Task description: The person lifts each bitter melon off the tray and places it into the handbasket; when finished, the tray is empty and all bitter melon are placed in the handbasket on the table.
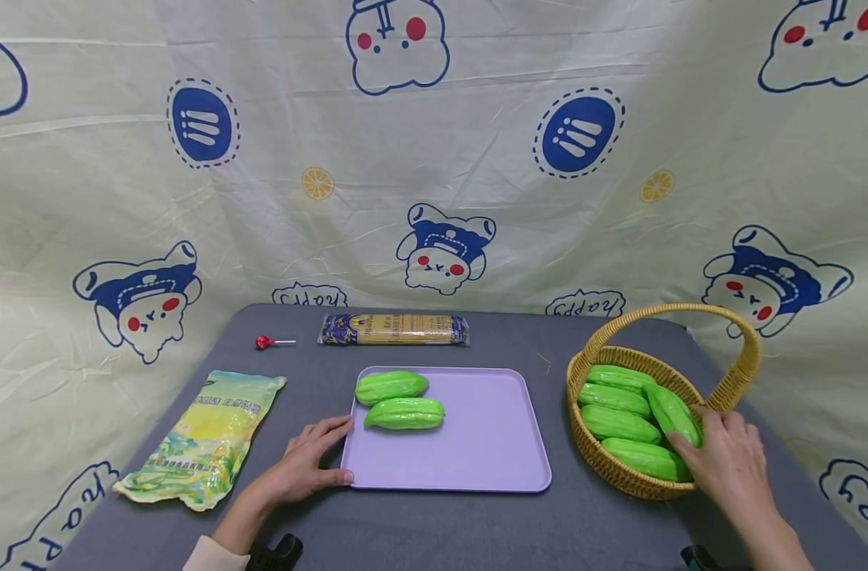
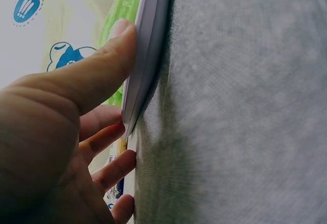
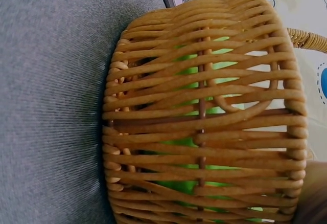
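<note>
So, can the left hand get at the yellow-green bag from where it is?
Probably yes: the left hand touches the left edge of the purple tray, the bag lies to its left, and only grey tabletop shows between them.

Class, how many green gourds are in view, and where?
7 green gourds: two on the purple tray; five in the wicker basket: four in a row, one beside them touched by the right hand. Others may lie hidden underneath.
</note>
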`<action>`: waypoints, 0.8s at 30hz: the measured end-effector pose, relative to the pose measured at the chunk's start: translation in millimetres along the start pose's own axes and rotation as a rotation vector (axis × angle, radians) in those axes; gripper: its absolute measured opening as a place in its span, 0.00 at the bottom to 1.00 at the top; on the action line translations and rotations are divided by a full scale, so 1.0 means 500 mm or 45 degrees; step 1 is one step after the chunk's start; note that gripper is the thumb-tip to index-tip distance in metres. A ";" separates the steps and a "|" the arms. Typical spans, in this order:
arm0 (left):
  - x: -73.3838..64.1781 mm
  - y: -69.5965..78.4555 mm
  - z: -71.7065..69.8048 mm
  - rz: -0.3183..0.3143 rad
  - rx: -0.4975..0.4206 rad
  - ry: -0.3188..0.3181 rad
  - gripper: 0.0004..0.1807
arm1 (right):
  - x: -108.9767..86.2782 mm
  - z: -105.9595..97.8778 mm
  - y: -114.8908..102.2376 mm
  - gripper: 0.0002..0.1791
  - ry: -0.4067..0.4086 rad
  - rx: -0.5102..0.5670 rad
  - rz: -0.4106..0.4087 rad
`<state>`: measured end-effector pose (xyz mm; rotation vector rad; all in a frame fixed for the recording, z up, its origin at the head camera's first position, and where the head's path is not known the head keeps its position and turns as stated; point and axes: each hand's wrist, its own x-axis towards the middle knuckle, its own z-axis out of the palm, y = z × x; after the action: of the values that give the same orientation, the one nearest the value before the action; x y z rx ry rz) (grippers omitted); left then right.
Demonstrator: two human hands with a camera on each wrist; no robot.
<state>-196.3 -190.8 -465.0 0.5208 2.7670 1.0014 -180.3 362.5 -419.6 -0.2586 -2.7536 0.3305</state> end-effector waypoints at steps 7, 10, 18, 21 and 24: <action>-0.001 0.000 0.000 0.006 -0.003 0.008 0.43 | 0.008 0.000 0.002 0.29 -0.040 -0.033 -0.017; -0.001 0.000 0.000 0.008 -0.001 0.011 0.43 | 0.011 -0.002 0.002 0.29 -0.068 -0.060 -0.030; -0.002 -0.001 -0.001 0.014 -0.004 0.005 0.43 | 0.015 -0.007 0.002 0.30 -0.120 -0.089 -0.044; -0.002 -0.002 0.000 0.020 0.001 0.010 0.43 | 0.017 -0.008 0.002 0.30 -0.129 -0.096 -0.037; -0.001 -0.001 0.000 0.019 0.002 0.010 0.43 | 0.017 -0.009 0.002 0.30 -0.143 -0.098 -0.030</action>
<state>-195.8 -191.6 -465.4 0.5396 2.7748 1.0069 -186.5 366.0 -412.8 -0.2340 -2.8813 0.2399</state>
